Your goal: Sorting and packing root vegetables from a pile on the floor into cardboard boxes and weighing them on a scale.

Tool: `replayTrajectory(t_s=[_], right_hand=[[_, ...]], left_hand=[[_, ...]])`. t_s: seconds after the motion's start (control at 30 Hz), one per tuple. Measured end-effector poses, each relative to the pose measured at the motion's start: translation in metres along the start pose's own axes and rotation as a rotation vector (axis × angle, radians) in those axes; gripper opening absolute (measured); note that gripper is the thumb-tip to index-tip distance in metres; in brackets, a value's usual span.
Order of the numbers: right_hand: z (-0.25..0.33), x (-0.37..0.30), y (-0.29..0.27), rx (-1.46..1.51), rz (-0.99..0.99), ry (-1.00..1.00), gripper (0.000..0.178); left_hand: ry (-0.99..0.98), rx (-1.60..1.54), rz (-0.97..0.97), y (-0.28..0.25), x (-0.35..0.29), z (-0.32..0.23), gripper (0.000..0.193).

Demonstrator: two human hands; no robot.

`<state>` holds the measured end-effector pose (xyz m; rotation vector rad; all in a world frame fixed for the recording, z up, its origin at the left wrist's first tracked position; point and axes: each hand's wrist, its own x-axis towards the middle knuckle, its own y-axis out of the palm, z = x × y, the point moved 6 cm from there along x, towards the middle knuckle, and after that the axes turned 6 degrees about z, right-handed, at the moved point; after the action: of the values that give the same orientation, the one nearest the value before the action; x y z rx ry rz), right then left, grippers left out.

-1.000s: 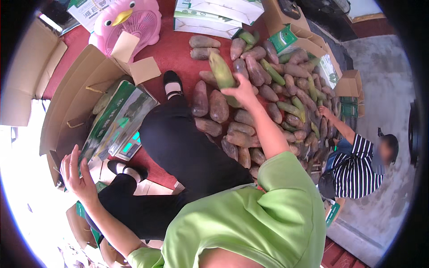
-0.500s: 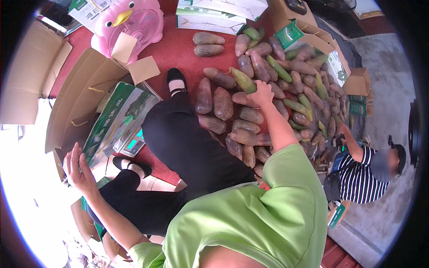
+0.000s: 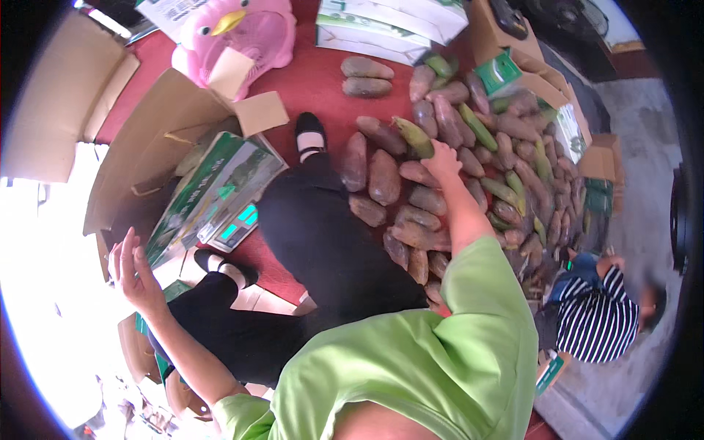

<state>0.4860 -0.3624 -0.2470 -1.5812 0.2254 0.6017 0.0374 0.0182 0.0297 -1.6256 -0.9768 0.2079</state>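
Observation:
My right hand is closed around the near end of a green radish, which lies tilted at the left part of a big pile. Around it are several reddish-brown radishes, many with a glossy, film-like surface. More radishes, some green, spread to the right. My left hand is raised with its fingers apart and nothing in it. Nearest to it stands an open carton with a green printed side; partly hidden contents lie inside it.
A digital scale with lit green displays sits beside the carton, near my feet. At the back are a pink animal-shaped basket, white boxes and two radishes set apart. A person in a striped shirt bends down at right.
The view has shifted, so the scene sits further right. My right hand keeps hold of the green radish. The person in the striped shirt has bent lower and drawn an arm back.

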Motion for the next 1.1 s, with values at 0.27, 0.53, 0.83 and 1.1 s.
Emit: replayTrajectory(t_s=[0.27, 0.53, 0.83, 1.1], right_hand=[[0.020, 0.007, -0.005, 0.084, -0.067, -0.224, 0.049], [0.092, 0.012, -0.040, 0.474, 0.059, -0.760, 0.032], [0.209, -0.078, -0.126, 0.691, 0.377, -0.703, 0.037], [0.287, -0.168, -0.190, 0.867, 0.289, -1.098, 0.034]], left_hand=[[-0.210, -0.241, -0.264, -0.028, -0.006, 0.037, 0.021], [-0.378, -0.589, -0.625, -0.062, -0.027, 0.072, 0.017], [-0.530, -0.519, -0.680, -0.088, -0.152, 0.100, 0.022], [-1.155, -0.632, -0.012, 0.090, -0.380, 0.125, 0.040]])
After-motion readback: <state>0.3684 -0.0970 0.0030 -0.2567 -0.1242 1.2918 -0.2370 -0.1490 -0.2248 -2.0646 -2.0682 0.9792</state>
